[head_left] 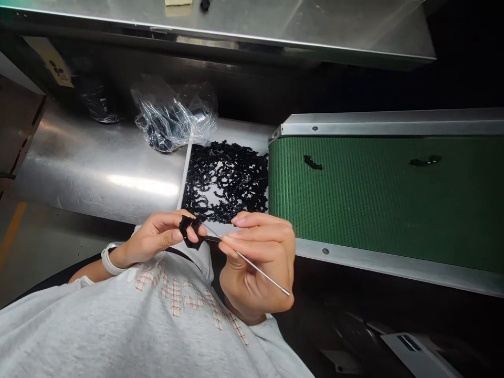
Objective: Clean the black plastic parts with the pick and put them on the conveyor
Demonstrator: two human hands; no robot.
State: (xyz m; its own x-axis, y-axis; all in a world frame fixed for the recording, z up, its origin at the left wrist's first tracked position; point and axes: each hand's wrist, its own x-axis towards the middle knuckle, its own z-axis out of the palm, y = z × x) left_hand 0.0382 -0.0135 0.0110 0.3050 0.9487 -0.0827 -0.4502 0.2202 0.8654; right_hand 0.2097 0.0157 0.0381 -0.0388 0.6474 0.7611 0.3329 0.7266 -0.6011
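Observation:
My left hand is closed on a small black plastic part that curves like a bracket, held just in front of my shirt. In my right hand is a thin metal rod, pinched between thumb and fingers. Its far tip reaches the black part, though the exact contact is too small to make out. Beyond both hands lies a white tray with many small black pieces heaped and scattered in it.
To the right runs a green conveyor belt with metal side rails, carrying two black pieces. Clear plastic bags stand behind the tray on a steel table. A metal shelf overhangs the back.

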